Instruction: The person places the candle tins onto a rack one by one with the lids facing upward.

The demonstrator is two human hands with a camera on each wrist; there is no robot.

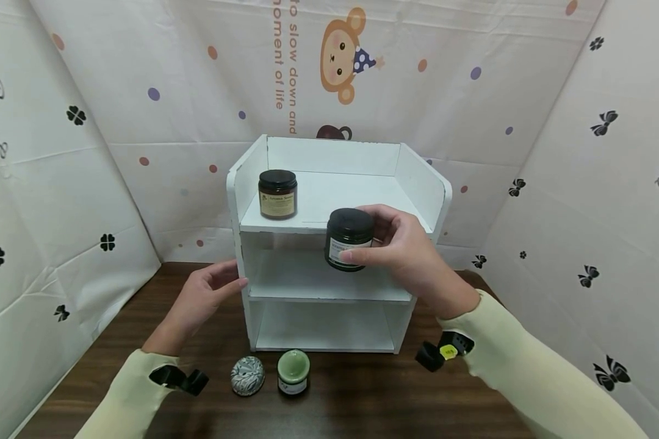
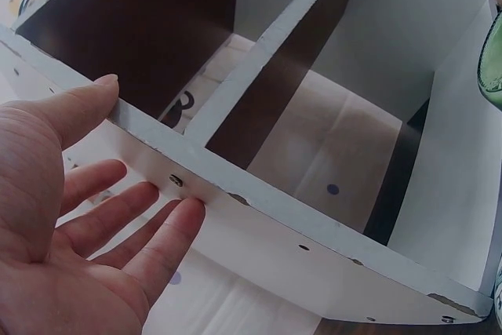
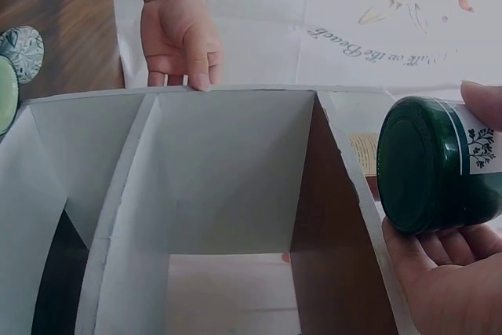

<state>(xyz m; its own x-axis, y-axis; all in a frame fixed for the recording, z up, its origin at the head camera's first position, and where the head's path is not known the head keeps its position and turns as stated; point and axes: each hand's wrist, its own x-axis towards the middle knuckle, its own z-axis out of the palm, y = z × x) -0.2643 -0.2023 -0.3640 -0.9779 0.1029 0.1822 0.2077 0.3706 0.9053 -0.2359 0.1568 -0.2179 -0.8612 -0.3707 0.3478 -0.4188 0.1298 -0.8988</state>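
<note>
My right hand (image 1: pixel 398 244) grips a dark green glass jar (image 1: pixel 349 239) with a black lid and white label, its thumb across the label. The jar is upright in front of the top shelf's front edge; its green base (image 3: pixel 416 166) shows in the right wrist view. My left hand (image 1: pixel 205 296) touches the left side of the white shelf unit (image 1: pixel 329 299), thumb at the front edge, fingers extended along the side panel (image 2: pixel 259 225). On the top shelf, at the left, stands an amber jar (image 1: pixel 277 195) with a black lid and cream label.
In front of the unit, on the dark wooden table (image 1: pixel 395 396), are a round marbled black-and-white object (image 1: pixel 248 375) and a small light-green jar (image 1: pixel 293 371) with a white label. Printed cloth (image 1: pixel 198 110) hangs behind and on both sides.
</note>
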